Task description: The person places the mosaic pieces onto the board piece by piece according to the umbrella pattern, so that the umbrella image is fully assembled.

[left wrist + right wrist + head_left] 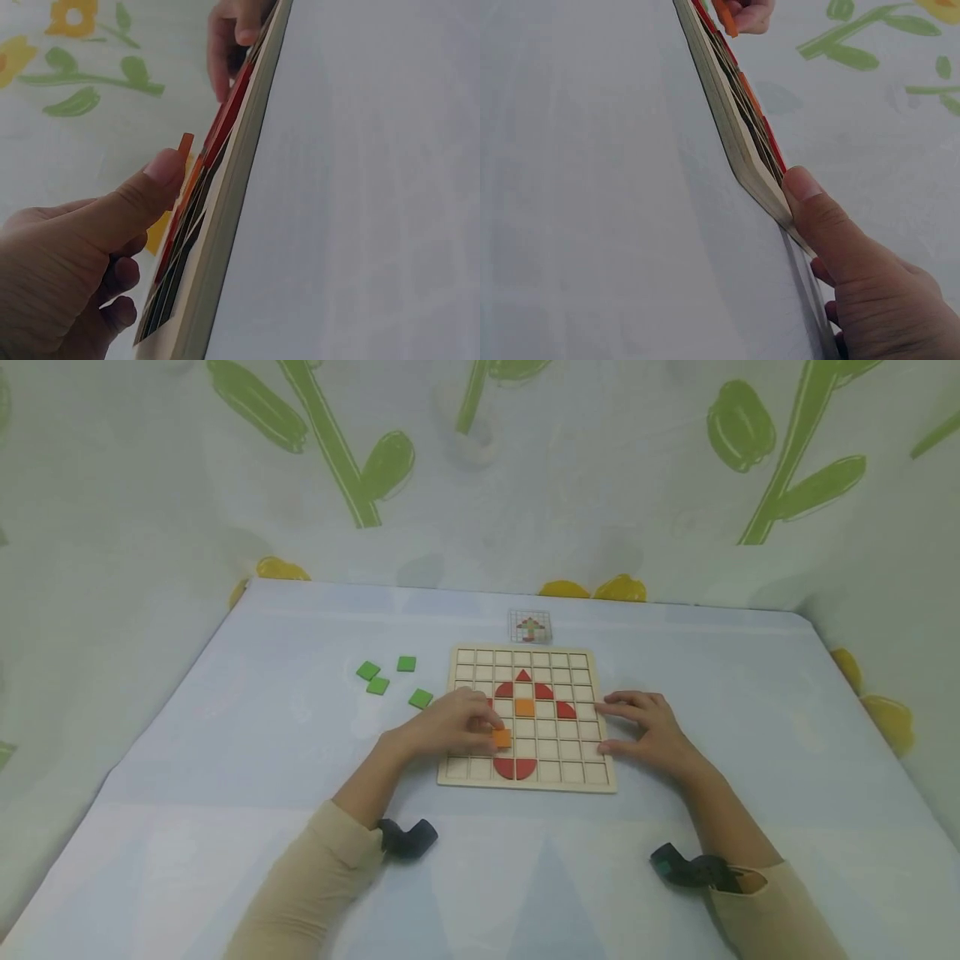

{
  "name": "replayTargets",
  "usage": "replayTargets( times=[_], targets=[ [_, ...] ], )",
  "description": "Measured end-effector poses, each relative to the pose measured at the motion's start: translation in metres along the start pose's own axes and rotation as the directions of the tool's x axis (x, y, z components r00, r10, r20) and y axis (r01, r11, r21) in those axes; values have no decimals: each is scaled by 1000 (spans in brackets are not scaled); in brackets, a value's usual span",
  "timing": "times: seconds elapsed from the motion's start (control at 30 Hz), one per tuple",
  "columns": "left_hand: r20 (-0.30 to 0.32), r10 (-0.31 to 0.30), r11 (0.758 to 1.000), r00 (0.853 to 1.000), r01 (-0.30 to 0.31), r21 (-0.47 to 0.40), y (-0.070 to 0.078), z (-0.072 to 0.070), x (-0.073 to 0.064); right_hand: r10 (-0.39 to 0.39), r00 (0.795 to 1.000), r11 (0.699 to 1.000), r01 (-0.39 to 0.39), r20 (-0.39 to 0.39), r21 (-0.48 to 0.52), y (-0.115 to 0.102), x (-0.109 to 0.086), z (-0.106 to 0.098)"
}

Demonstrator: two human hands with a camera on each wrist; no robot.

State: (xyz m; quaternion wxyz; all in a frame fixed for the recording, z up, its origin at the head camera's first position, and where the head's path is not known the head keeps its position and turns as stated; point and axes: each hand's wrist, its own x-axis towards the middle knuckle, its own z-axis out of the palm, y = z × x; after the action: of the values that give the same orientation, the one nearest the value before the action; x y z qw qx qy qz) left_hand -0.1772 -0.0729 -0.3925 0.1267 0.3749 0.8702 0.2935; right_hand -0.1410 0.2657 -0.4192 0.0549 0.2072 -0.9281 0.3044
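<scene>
My left hand [453, 724] pinches an orange square tile [502, 739] between thumb and fingers, over the lower left part of a wooden grid board [551, 788]. In the left wrist view the held tile [185, 146] stands on edge at the thumb tip. Another orange tile [524, 707] lies in a cell near the middle. Red pieces sit around it: a triangle [522, 676] on top, several quarter circles, two of them [515, 768] side by side near the front. My right hand [651, 735] touches the board's right edge, thumb and fingers spread apart along it.
Several green square tiles [378, 686] lie left of the board, one close to my left hand. Behind the board is a small picture card [529, 626] with a gridded design. The white table [480, 860] meets a leaf-patterned backdrop [525, 485].
</scene>
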Motion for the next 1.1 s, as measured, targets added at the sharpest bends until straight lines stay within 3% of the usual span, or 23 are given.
replayTargets(
  times=[0.53,1.1],
  targets=[
    [52,26,999,998,-27,34,15,12,18,9,1000,1000,-9,6,14,-2,0,-2],
    [32,45,996,998,-48,80,17,16,22,-14,1000,1000,14,-2,10,-2,1,-2]
  ],
)
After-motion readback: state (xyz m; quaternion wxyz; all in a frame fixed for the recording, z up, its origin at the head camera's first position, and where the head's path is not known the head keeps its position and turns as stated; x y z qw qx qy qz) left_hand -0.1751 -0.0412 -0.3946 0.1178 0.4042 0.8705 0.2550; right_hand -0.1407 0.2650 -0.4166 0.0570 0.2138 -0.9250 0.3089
